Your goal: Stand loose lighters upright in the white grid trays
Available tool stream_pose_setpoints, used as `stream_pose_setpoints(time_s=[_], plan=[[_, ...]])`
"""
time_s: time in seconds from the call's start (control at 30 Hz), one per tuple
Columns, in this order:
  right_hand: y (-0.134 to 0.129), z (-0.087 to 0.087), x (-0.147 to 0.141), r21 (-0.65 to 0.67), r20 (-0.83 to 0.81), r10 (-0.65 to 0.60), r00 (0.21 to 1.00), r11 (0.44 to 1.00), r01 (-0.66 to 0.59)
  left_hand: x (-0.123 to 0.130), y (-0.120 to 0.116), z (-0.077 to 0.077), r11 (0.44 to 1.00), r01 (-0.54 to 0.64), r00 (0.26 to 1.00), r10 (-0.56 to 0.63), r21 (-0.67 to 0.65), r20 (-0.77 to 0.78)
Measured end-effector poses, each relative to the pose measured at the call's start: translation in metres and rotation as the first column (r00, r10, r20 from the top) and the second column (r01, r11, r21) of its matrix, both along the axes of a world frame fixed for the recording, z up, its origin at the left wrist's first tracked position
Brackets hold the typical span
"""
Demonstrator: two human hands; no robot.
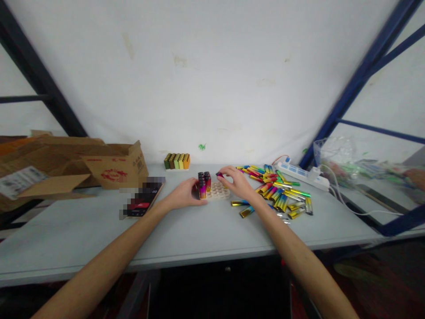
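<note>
At mid-table, right hand (235, 182) pinches a dark-topped tube (219, 175) by the far edge of the white holed tray (217, 192), left hand (182, 193) curls beside the standing tubes (202, 189), grip unclear; likely tray loading, next move calls for aligning over a free hole.

Glossy metallic-looking tubes (274, 193), matt cardboard box (108, 172)
</note>
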State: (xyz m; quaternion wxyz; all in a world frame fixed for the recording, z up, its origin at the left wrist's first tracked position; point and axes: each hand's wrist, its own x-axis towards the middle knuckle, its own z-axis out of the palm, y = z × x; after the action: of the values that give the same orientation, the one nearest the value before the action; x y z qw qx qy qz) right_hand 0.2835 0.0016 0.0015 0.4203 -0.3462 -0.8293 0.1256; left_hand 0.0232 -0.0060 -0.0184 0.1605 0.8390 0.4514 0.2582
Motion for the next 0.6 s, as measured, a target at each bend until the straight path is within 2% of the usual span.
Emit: stream_pose_setpoints(time_s=[0.07,0.23,0.3,0.47,0.6], plan=[[-0.001,0.003,0.000,0.002,-0.018,0.011,1.000,1.000,-0.011,0.000,0.000,0.000,1.000,0.006,1.000,-0.006,-0.002,-0.001],[-0.003,0.001,-0.004,-0.226,-0.107,0.092,0.990,0.967,-0.115,-0.001,0.001,-0.001,1.000,-0.003,1.000,0.003,-0.005,-0.014],[-0.002,-0.003,-0.006,-0.267,-0.094,0.115,0.989,0.954,-0.136,-0.001,0.001,-0.001,1.000,-0.007,1.000,0.007,-0.003,-0.004],[-0.002,-0.007,-0.011,-0.164,0.024,0.084,0.996,0.983,-0.079,0.000,0.000,0.000,1.000,-0.013,1.000,0.013,-0.018,-0.003],[-0.010,-0.005,-0.018,-0.101,0.103,0.105,0.989,0.990,-0.095,0.001,-0.001,0.000,1.000,-0.005,1.000,0.006,-0.011,0.015]])
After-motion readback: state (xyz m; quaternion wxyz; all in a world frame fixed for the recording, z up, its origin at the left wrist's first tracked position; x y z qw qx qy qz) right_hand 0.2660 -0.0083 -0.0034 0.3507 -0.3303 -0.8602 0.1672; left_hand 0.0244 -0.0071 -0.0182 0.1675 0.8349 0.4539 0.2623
